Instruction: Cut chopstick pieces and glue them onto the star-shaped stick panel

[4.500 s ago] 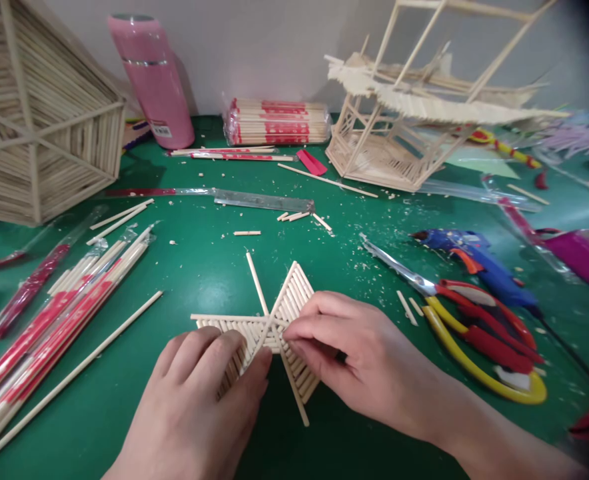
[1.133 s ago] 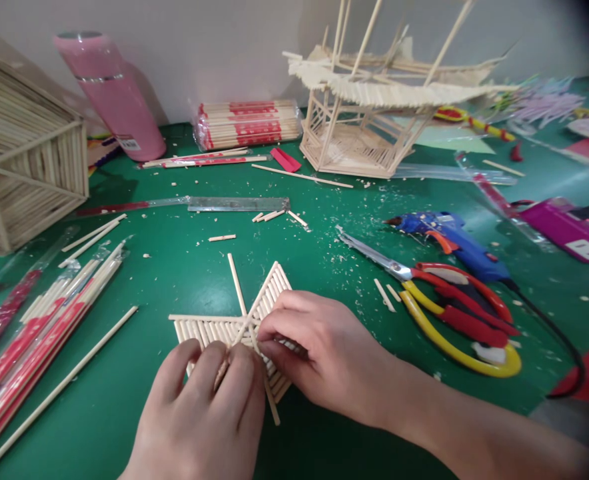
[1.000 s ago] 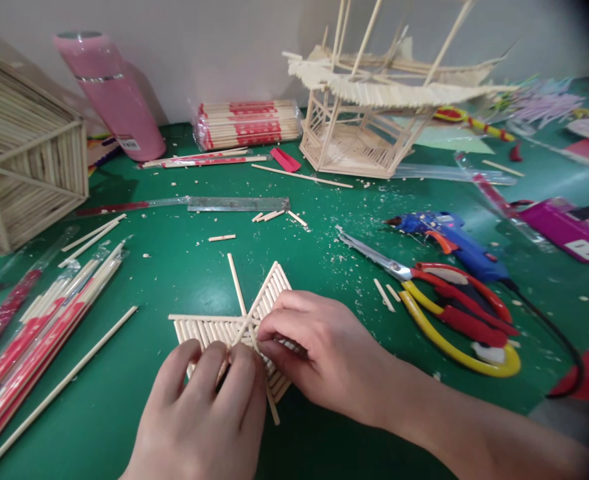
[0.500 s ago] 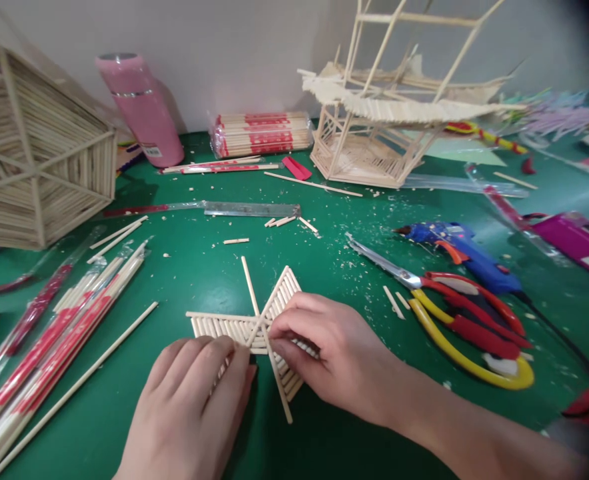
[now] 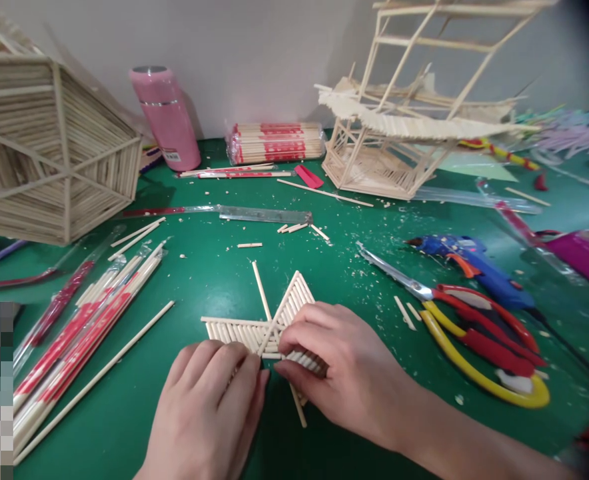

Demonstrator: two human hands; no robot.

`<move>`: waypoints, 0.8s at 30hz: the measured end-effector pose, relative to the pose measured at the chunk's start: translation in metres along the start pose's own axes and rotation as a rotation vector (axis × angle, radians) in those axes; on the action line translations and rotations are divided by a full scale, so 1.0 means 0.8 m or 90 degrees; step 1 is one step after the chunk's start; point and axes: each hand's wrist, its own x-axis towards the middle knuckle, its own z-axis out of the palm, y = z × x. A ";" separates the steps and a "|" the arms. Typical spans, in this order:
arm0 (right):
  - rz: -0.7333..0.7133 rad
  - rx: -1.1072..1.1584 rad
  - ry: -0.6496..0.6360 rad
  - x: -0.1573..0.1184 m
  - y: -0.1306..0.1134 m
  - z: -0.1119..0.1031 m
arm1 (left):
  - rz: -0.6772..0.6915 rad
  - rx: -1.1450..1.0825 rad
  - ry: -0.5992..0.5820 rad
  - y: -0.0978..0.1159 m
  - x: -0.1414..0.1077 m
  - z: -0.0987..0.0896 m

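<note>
Nearby lie scissors (image 5: 418, 288), while left fingers (image 5: 212, 363) and right fingers (image 5: 308, 335) grasp and partly hide the stick frame (image 5: 291, 305).

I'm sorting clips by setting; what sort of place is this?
Probably a craft workspace: a green table holds a blue glue gun, scissors and a part-built stick model.

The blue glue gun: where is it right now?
In the head view, the blue glue gun lies on the green table to the right, just beyond the red-and-yellow-handled scissors.
</note>
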 end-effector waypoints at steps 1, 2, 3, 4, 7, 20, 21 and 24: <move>0.006 -0.007 -0.002 0.000 -0.001 0.001 | -0.004 -0.002 -0.006 0.000 0.001 0.000; 0.012 -0.012 -0.002 0.000 -0.002 0.002 | -0.008 -0.006 -0.009 0.000 0.002 0.000; 0.016 -0.015 -0.002 -0.001 -0.003 0.003 | -0.011 -0.012 -0.012 0.000 0.002 0.000; 0.020 -0.017 -0.001 -0.001 -0.004 0.003 | -0.015 -0.019 -0.014 0.000 0.002 0.000; 0.025 -0.020 0.007 -0.001 -0.005 0.004 | -0.022 -0.033 -0.020 0.000 0.002 0.001; 0.043 -0.018 0.009 0.002 -0.005 0.004 | 0.003 -0.014 -0.041 -0.003 0.003 0.001; 0.042 -0.019 0.009 0.002 -0.004 0.004 | 0.004 -0.010 -0.043 -0.002 0.004 0.001; 0.039 -0.023 0.008 0.002 -0.003 0.005 | 0.007 -0.004 -0.045 -0.002 0.005 0.002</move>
